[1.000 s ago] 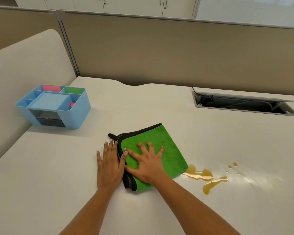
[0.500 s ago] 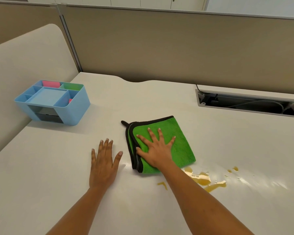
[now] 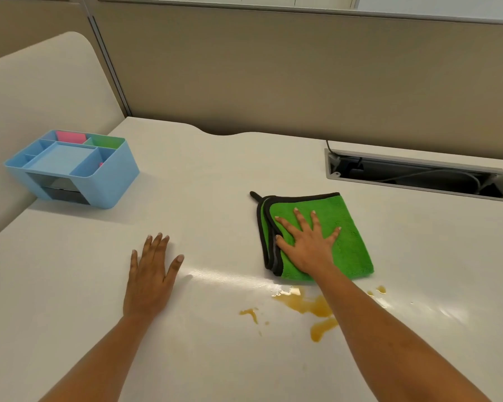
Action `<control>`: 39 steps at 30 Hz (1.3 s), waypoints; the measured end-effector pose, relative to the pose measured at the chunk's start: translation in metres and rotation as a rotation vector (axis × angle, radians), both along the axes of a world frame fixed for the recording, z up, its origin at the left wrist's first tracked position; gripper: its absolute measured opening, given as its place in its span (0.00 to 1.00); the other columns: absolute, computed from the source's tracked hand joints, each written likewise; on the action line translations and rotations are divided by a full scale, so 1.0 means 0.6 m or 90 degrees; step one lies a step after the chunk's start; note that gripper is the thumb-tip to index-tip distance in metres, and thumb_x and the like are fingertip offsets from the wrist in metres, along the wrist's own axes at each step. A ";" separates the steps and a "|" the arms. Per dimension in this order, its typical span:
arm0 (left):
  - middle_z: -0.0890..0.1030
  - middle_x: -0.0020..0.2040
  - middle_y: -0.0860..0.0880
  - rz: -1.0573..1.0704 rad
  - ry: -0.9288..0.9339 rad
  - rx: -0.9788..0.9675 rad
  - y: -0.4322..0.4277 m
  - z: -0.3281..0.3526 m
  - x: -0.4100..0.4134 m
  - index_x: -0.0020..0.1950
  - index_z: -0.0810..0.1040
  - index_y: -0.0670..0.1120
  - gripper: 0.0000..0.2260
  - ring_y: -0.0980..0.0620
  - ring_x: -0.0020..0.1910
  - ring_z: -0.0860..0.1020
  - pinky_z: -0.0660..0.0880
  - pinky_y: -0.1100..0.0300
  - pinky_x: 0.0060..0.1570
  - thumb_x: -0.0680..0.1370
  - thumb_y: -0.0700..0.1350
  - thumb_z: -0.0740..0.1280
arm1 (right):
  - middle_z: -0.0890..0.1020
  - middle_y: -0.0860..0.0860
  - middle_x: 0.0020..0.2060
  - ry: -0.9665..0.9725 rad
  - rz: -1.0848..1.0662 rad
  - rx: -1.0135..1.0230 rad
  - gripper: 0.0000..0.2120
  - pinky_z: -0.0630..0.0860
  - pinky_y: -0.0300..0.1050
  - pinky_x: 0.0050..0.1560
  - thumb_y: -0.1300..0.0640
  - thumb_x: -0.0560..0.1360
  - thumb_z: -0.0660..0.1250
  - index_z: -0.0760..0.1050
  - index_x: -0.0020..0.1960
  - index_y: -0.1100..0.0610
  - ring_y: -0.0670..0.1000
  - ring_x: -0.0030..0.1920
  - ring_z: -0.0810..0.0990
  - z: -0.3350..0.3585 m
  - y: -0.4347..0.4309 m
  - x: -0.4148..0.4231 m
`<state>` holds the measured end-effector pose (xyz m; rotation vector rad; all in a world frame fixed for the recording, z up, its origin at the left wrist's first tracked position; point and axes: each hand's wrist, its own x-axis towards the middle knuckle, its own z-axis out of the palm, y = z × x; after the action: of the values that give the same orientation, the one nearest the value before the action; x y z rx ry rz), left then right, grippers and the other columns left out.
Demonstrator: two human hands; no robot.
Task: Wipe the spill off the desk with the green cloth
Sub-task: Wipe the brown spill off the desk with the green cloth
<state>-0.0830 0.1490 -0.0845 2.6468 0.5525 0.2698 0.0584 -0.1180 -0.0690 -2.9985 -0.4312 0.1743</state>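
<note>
A folded green cloth (image 3: 349, 242) with a dark border lies flat on the white desk (image 3: 215, 184). My right hand (image 3: 308, 242) presses on it, palm down with fingers spread. An amber spill (image 3: 308, 307) sits on the desk just in front of the cloth's near edge, partly under my right forearm, with small drops to its left and right. My left hand (image 3: 150, 274) lies flat on the bare desk, well left of the cloth, holding nothing.
A light blue desk organizer (image 3: 73, 169) stands at the far left. An open cable tray (image 3: 418, 177) with cords is set into the desk at the back right. Beige partition walls close off the back and left.
My right hand has slid the cloth to the right and away from me, off the spill's edge. My left hand came off the cloth and rests apart on the desk.
</note>
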 end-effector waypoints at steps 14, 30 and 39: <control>0.59 0.77 0.48 0.088 -0.005 -0.022 -0.016 -0.001 -0.030 0.74 0.58 0.46 0.23 0.51 0.77 0.52 0.44 0.50 0.76 0.80 0.51 0.53 | 0.48 0.44 0.77 0.002 -0.093 0.014 0.24 0.41 0.76 0.67 0.35 0.76 0.44 0.48 0.72 0.33 0.54 0.77 0.45 -0.003 -0.175 -0.017; 0.60 0.76 0.47 0.096 -0.007 -0.029 -0.068 -0.002 -0.117 0.74 0.58 0.44 0.23 0.49 0.77 0.53 0.47 0.48 0.76 0.80 0.49 0.55 | 0.50 0.43 0.77 0.020 -0.148 0.060 0.26 0.40 0.73 0.68 0.36 0.73 0.39 0.52 0.71 0.33 0.51 0.77 0.45 0.000 -0.254 -0.145; 0.58 0.77 0.47 0.081 -0.034 -0.048 -0.078 0.002 -0.139 0.75 0.57 0.45 0.23 0.49 0.77 0.52 0.49 0.48 0.75 0.80 0.48 0.54 | 0.50 0.42 0.77 0.020 -0.219 0.075 0.21 0.40 0.72 0.69 0.40 0.79 0.45 0.51 0.71 0.33 0.51 0.77 0.45 -0.001 -0.230 -0.187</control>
<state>-0.1663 0.1019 -0.0834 2.5281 0.6999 0.3499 -0.0537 -0.2560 -0.0698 -2.8911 0.0775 0.1598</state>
